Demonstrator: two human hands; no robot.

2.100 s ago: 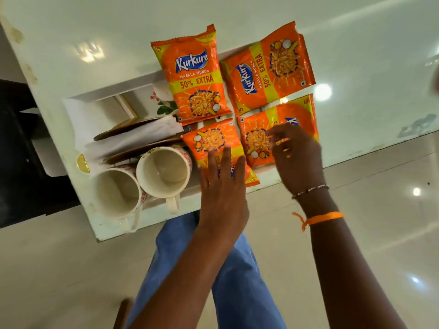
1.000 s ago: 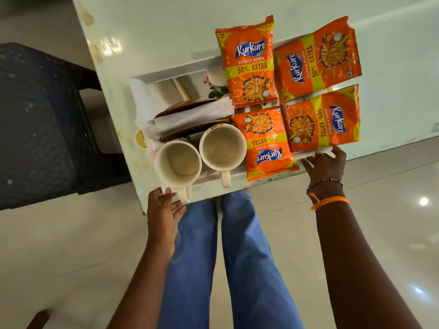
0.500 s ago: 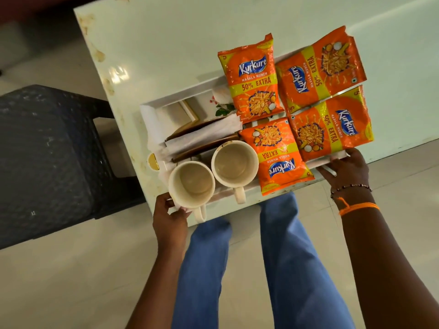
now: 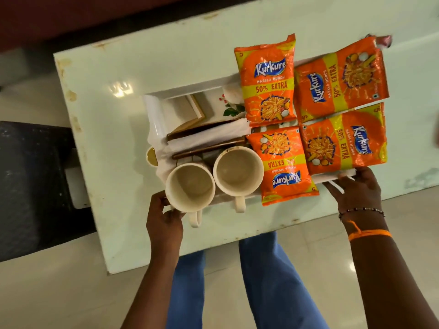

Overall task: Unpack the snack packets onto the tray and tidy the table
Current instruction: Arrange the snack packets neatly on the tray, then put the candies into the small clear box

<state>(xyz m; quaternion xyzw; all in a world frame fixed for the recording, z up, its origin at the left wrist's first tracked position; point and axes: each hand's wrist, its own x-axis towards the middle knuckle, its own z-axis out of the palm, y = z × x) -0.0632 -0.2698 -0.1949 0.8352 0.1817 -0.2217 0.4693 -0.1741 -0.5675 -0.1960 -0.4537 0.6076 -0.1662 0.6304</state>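
Four orange Kurkure snack packets lie flat on the right half of a white tray (image 4: 152,115): far left (image 4: 267,81), far right (image 4: 339,79), near left (image 4: 282,162), near right (image 4: 344,143). My left hand (image 4: 164,217) grips the tray's near left corner, right beside a cream mug (image 4: 190,186). My right hand (image 4: 356,191) holds the near right corner, its fingers under the edge below the near right packet. I cannot tell whether the tray rests on the table or is raised off it.
A second cream mug (image 4: 237,172) stands next to the first, and brown plates with white napkins (image 4: 209,136) lie behind them on the tray. The pale green table (image 4: 114,96) has stained edges. A black chair (image 4: 31,186) stands at the left. My blue-trousered legs are below.
Both hands left the packets and took the tray's near corners. The view has since pulled back, and a strip of table now shows in front of the tray.
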